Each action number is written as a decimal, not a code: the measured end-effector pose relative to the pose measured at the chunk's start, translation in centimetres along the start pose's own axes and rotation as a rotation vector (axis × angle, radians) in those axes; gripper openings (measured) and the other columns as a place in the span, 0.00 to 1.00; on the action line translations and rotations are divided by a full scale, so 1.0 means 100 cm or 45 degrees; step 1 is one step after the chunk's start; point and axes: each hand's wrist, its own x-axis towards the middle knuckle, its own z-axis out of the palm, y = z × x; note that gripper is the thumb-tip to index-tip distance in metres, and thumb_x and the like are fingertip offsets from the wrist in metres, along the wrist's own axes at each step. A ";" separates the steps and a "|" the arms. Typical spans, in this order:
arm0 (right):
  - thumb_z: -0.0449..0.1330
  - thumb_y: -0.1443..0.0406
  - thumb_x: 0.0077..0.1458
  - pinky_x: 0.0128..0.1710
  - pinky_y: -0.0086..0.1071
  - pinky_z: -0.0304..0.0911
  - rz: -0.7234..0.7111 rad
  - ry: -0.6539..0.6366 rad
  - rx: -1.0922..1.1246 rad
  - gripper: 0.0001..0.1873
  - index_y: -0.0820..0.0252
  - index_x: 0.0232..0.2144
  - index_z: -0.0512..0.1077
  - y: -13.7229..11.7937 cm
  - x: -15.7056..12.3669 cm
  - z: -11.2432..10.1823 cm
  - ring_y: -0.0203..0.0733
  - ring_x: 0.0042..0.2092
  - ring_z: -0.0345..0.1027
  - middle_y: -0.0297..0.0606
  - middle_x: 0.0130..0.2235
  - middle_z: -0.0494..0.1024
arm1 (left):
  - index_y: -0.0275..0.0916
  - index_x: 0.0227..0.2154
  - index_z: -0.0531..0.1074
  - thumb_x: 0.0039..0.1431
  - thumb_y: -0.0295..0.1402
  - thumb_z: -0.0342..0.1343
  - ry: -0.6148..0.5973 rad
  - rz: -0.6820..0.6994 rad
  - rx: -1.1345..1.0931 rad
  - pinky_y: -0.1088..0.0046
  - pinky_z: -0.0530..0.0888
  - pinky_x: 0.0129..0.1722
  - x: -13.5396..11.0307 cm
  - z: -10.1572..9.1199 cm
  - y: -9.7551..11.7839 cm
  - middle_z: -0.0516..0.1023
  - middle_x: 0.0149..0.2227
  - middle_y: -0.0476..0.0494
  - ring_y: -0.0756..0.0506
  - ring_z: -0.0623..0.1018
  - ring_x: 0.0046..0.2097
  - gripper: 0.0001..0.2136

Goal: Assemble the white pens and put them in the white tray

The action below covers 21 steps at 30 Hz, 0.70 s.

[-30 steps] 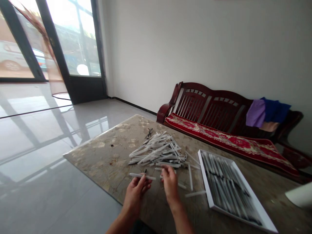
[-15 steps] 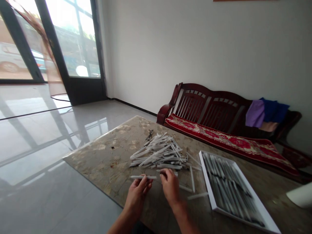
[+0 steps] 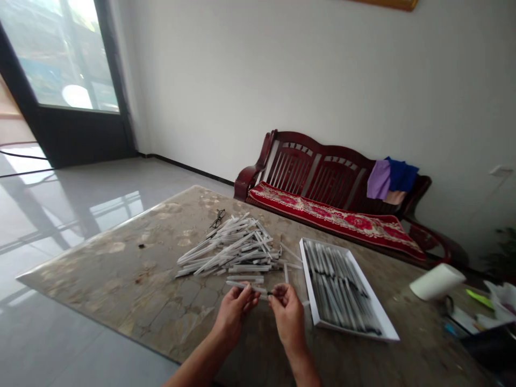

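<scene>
Closed around a slim whitish pen barrel (image 3: 237, 284), my left hand (image 3: 234, 314) keeps it roughly level above the table's near side. My right hand (image 3: 288, 317) pinches a small dark piece (image 3: 269, 293) against the barrel's right end; whether the two are joined, I cannot tell. Just beyond both hands lies a loose pile of similar white barrels (image 3: 231, 247), some with dark ends. To the right, a shallow white box (image 3: 389, 330) holds rows of pens (image 3: 342, 287) with dark parts.
The patterned table (image 3: 100, 279) carries black-framed glasses (image 3: 218, 219) behind the pile and a small dark bit (image 3: 141, 246) at left. A white roll (image 3: 437, 281) and assorted items lie at right. Beyond stands a dark red wooden bench (image 3: 294, 161).
My view has swung right. My right hand has come from the near edge of the pile to the barrel's right end, with a small dark piece in its fingers. My left hand still holds the barrel.
</scene>
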 end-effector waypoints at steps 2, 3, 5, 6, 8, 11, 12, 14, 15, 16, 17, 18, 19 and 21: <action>0.62 0.66 0.46 0.33 0.30 0.70 -0.049 -0.005 -0.062 0.09 0.59 0.33 0.71 -0.001 -0.001 0.001 0.42 0.33 0.75 0.37 0.30 0.78 | 0.35 0.26 0.73 0.48 0.26 0.69 -0.010 0.003 0.017 0.79 0.78 0.29 0.001 -0.002 0.000 0.79 0.25 0.46 0.50 0.81 0.28 0.08; 0.62 0.66 0.47 0.33 0.30 0.70 -0.075 -0.005 -0.095 0.08 0.59 0.34 0.71 -0.002 -0.001 0.001 0.42 0.33 0.75 0.37 0.31 0.78 | 0.35 0.26 0.73 0.46 0.28 0.70 -0.019 0.006 0.022 0.79 0.78 0.29 0.001 -0.003 0.000 0.79 0.25 0.47 0.50 0.81 0.28 0.10; 0.61 0.66 0.48 0.33 0.30 0.70 -0.128 -0.005 -0.163 0.07 0.59 0.34 0.71 -0.004 -0.002 0.002 0.42 0.33 0.75 0.37 0.31 0.78 | 0.35 0.25 0.73 0.41 0.31 0.73 -0.044 0.021 0.022 0.79 0.78 0.29 0.002 -0.005 0.001 0.79 0.24 0.48 0.50 0.80 0.28 0.13; 0.61 0.66 0.49 0.33 0.30 0.70 -0.158 -0.007 -0.202 0.07 0.59 0.34 0.71 -0.005 -0.002 0.002 0.42 0.33 0.75 0.38 0.31 0.79 | 0.35 0.25 0.73 0.38 0.33 0.74 -0.058 0.030 0.022 0.79 0.78 0.29 0.002 -0.006 0.001 0.79 0.24 0.48 0.50 0.80 0.28 0.15; 0.60 0.65 0.51 0.34 0.30 0.70 -0.240 -0.021 -0.290 0.06 0.58 0.34 0.72 -0.007 -0.003 0.002 0.42 0.34 0.75 0.38 0.31 0.79 | 0.35 0.26 0.73 0.34 0.37 0.75 -0.084 0.052 0.032 0.78 0.77 0.30 0.003 -0.008 0.001 0.79 0.25 0.49 0.50 0.80 0.29 0.18; 0.59 0.64 0.53 0.37 0.32 0.70 -0.391 -0.056 -0.394 0.05 0.57 0.34 0.73 -0.007 -0.002 -0.001 0.43 0.36 0.75 0.39 0.33 0.79 | 0.36 0.28 0.74 0.35 0.39 0.74 -0.114 0.084 0.083 0.77 0.76 0.30 0.003 -0.010 0.001 0.80 0.26 0.49 0.50 0.79 0.29 0.19; 0.59 0.64 0.54 0.38 0.32 0.70 -0.433 -0.066 -0.412 0.05 0.56 0.34 0.73 -0.007 -0.002 -0.003 0.43 0.36 0.75 0.39 0.33 0.79 | 0.36 0.28 0.73 0.36 0.39 0.73 -0.122 0.093 0.102 0.77 0.76 0.30 0.003 -0.010 0.002 0.80 0.26 0.48 0.49 0.79 0.29 0.18; 0.58 0.63 0.55 0.38 0.32 0.70 -0.479 -0.076 -0.436 0.05 0.56 0.34 0.73 -0.006 -0.001 -0.005 0.43 0.36 0.75 0.39 0.33 0.79 | 0.36 0.27 0.73 0.37 0.40 0.73 -0.142 0.112 0.135 0.76 0.76 0.30 0.003 -0.011 0.002 0.79 0.26 0.48 0.49 0.79 0.29 0.18; 0.58 0.63 0.55 0.38 0.32 0.70 -0.486 -0.086 -0.446 0.05 0.56 0.33 0.74 -0.005 -0.001 -0.006 0.43 0.36 0.75 0.39 0.33 0.79 | 0.36 0.27 0.73 0.37 0.40 0.73 -0.156 0.130 0.150 0.75 0.75 0.30 0.003 -0.011 0.003 0.79 0.25 0.48 0.48 0.79 0.29 0.18; 0.58 0.63 0.55 0.38 0.32 0.70 -0.483 -0.104 -0.456 0.05 0.56 0.33 0.74 -0.005 0.000 -0.007 0.43 0.36 0.75 0.39 0.33 0.79 | 0.36 0.27 0.72 0.37 0.40 0.73 -0.170 0.151 0.165 0.74 0.75 0.30 0.004 -0.011 0.003 0.79 0.25 0.48 0.48 0.79 0.29 0.18; 0.58 0.63 0.55 0.38 0.32 0.70 -0.472 -0.128 -0.463 0.05 0.56 0.32 0.74 -0.004 0.000 -0.007 0.43 0.37 0.75 0.39 0.34 0.79 | 0.36 0.27 0.72 0.37 0.40 0.73 -0.184 0.167 0.178 0.74 0.75 0.29 0.004 -0.010 0.004 0.79 0.24 0.48 0.48 0.79 0.28 0.18; 0.58 0.63 0.55 0.38 0.32 0.70 -0.449 -0.148 -0.464 0.05 0.56 0.32 0.74 -0.004 0.000 -0.007 0.43 0.37 0.75 0.39 0.34 0.79 | 0.36 0.27 0.72 0.37 0.40 0.72 -0.196 0.176 0.189 0.74 0.75 0.29 0.004 -0.010 0.004 0.78 0.24 0.48 0.48 0.78 0.28 0.18; 0.59 0.63 0.54 0.37 0.32 0.70 -0.414 -0.161 -0.457 0.05 0.56 0.32 0.74 -0.003 -0.001 -0.007 0.44 0.36 0.75 0.39 0.33 0.80 | 0.36 0.28 0.72 0.38 0.40 0.72 -0.206 0.177 0.198 0.74 0.74 0.29 0.004 -0.010 0.005 0.78 0.24 0.49 0.48 0.78 0.28 0.18; 0.59 0.62 0.54 0.35 0.32 0.70 -0.330 -0.151 -0.424 0.07 0.57 0.33 0.74 0.000 0.000 -0.006 0.44 0.35 0.76 0.40 0.33 0.80 | 0.36 0.28 0.72 0.39 0.40 0.71 -0.222 0.172 0.205 0.74 0.74 0.28 0.005 -0.010 0.005 0.78 0.24 0.49 0.48 0.78 0.28 0.18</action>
